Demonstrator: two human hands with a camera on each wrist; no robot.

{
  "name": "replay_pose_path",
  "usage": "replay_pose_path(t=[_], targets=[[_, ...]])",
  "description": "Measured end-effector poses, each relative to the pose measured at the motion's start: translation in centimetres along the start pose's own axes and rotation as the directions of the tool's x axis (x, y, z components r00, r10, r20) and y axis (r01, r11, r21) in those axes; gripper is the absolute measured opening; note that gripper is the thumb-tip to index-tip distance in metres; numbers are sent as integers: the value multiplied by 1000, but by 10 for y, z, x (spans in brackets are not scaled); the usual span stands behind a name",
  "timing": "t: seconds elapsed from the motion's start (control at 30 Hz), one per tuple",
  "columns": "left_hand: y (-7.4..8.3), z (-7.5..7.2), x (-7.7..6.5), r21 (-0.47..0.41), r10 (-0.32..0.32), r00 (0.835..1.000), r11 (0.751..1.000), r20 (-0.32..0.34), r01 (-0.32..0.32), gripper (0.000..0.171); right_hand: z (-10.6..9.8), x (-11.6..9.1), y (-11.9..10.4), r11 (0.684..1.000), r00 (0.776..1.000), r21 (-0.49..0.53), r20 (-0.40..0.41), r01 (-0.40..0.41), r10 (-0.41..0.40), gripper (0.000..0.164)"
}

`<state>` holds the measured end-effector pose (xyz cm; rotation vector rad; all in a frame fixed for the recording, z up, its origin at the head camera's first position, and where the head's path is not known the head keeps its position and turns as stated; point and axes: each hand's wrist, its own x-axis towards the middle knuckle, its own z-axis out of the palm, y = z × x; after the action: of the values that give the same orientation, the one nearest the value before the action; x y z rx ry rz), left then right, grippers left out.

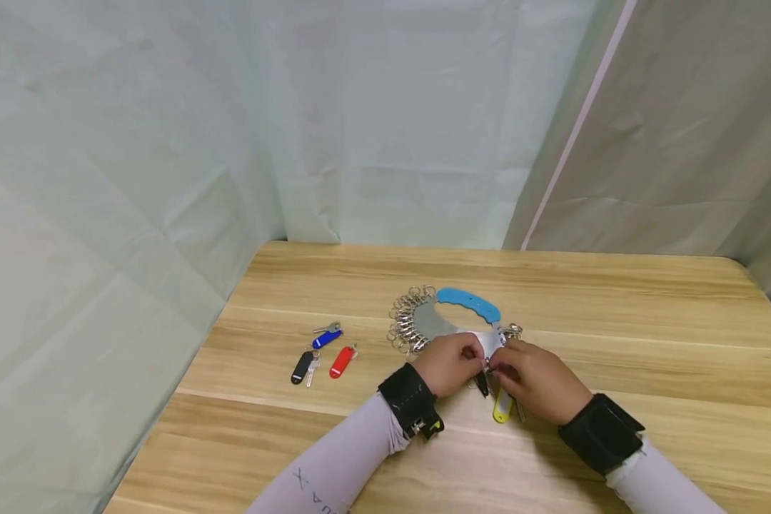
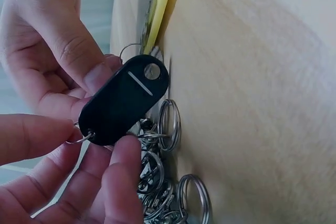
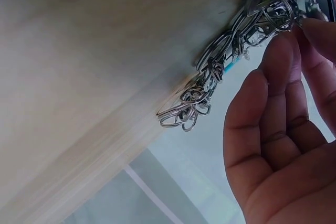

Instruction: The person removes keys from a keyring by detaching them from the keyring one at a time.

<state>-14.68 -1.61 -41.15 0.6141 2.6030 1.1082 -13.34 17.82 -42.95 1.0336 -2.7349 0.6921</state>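
Observation:
A key rack with a blue handle (image 1: pixel 469 303) and a grey curved plate (image 1: pixel 433 323) lies on the table, fringed with metal clips and rings. Both hands meet at its near edge. My left hand (image 1: pixel 446 364) pinches the small metal ring of a black key tag (image 2: pixel 123 100), which hangs between the hands. With thumb and fingertips, my right hand (image 1: pixel 542 378) pinches a small metal clip at the rack's edge, partly hidden by the fingers (image 3: pixel 278 61). A yellow key tag (image 1: pixel 502 405) with a key hangs close beside the right hand.
To the left on the wooden table (image 1: pixel 231 428) lie a blue key tag (image 1: pixel 326 338), a black key tag (image 1: pixel 301 368) and a red key tag (image 1: pixel 341 362), with keys on their rings. Pale sheeting (image 1: pixel 424 143) hangs behind the table and along its left side.

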Motion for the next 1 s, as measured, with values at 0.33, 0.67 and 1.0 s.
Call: replay_pose_path(t=[0.33,0.67,1.0], targets=[[-2,-3,0,-33,-1,1000,999,-18,0,9,-2,2,-1,1000,1000,20,-23,17,-17,18],[-1,-3,-1,-44,-7,1000,999,2,7,10,-2,2,-1,999,999,21,-48,28,-27,16],[-3,-1,-2,-66,-39,999,997,26,41,9,0,2,-1,999,998,25,-47,41,-40,16]])
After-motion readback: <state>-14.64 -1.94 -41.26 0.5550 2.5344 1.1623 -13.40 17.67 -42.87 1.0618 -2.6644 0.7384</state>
